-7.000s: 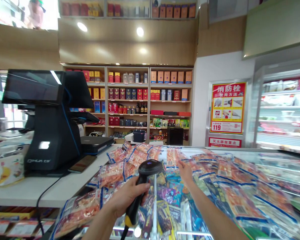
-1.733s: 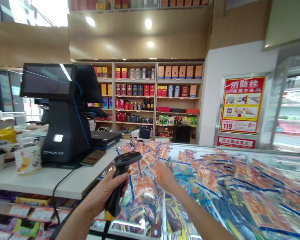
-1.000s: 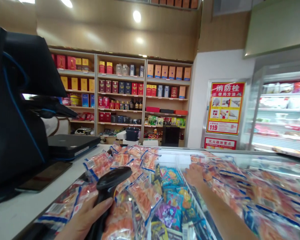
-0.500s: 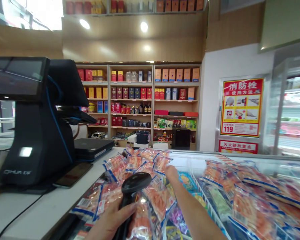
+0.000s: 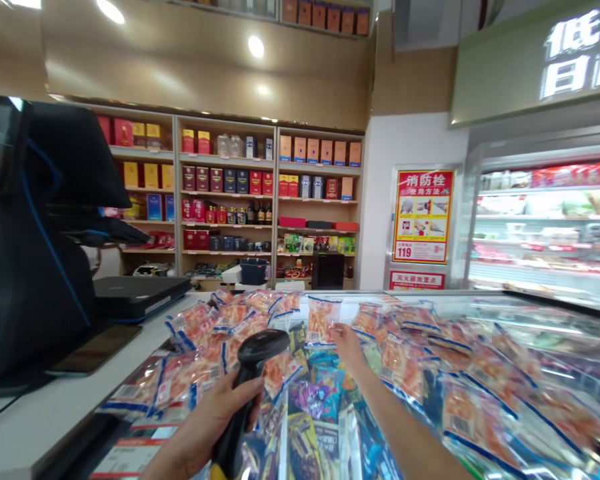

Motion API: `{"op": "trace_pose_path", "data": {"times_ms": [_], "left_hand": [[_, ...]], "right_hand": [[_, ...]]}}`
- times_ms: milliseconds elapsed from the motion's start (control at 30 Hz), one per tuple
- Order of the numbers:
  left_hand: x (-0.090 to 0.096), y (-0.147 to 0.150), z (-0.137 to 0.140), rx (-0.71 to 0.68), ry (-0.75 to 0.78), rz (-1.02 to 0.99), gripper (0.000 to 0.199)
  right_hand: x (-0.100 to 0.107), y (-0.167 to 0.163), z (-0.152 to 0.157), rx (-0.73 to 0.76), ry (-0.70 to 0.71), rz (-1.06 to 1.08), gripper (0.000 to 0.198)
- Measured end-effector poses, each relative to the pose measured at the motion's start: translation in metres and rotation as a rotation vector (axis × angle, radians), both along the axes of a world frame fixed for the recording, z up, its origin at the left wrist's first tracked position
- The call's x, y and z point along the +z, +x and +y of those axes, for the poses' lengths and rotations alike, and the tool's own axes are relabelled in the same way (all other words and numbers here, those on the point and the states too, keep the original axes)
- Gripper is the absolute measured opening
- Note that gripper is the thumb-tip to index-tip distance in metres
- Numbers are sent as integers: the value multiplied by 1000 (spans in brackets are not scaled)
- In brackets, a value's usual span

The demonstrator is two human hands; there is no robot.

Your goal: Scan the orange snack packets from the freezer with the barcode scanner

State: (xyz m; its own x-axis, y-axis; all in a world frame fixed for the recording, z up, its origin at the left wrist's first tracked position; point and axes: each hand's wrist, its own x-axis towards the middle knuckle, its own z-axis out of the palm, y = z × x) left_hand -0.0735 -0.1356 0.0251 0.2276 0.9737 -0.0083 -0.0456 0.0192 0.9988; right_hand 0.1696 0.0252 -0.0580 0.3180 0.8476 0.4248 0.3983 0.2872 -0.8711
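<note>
My left hand (image 5: 220, 410) is wrapped round the handle of a black barcode scanner (image 5: 263, 347), its head tilted up. Further forward, my right hand (image 5: 344, 340) grips the edge of a clear plastic food packet with a blue border (image 5: 321, 319), raised above the freezer. A pile of similar packets (image 5: 190, 383) with orange-pink contents lies to the left, close to the scanner. Another heap of such packets (image 5: 405, 363) spreads to the right of my right forearm. Colourful ice-cream wrappers (image 5: 315, 397) show between the two piles.
On the left, a black checkout terminal (image 5: 35, 253) stands on a white counter (image 5: 40, 433), with a phone (image 5: 95, 350) lying beside it. Shelves of boxed goods (image 5: 225, 180) line the back wall. A lit display fridge (image 5: 550, 227) stands at the right.
The view has swung to the right. My right hand has moved a packet away from the left pile, rightward over the wrappers. My left hand still holds the scanner.
</note>
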Motion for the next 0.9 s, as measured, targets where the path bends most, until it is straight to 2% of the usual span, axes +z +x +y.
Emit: {"op": "trace_pose_path", "data": {"times_ms": [300, 533, 733, 900], "left_hand": [[10, 10, -17, -38, 4, -6, 19], [4, 12, -22, -106, 36, 16, 21], [0, 7, -15, -28, 17, 15, 21], [-4, 1, -8, 31, -10, 28, 22]], "right_hand": [[2, 7, -19, -74, -33, 5, 33], [6, 11, -21, -168, -64, -117, 35], [34, 48, -29, -427, -129, -352, 36], [48, 81, -42, -535, -272, -542, 36]]}}
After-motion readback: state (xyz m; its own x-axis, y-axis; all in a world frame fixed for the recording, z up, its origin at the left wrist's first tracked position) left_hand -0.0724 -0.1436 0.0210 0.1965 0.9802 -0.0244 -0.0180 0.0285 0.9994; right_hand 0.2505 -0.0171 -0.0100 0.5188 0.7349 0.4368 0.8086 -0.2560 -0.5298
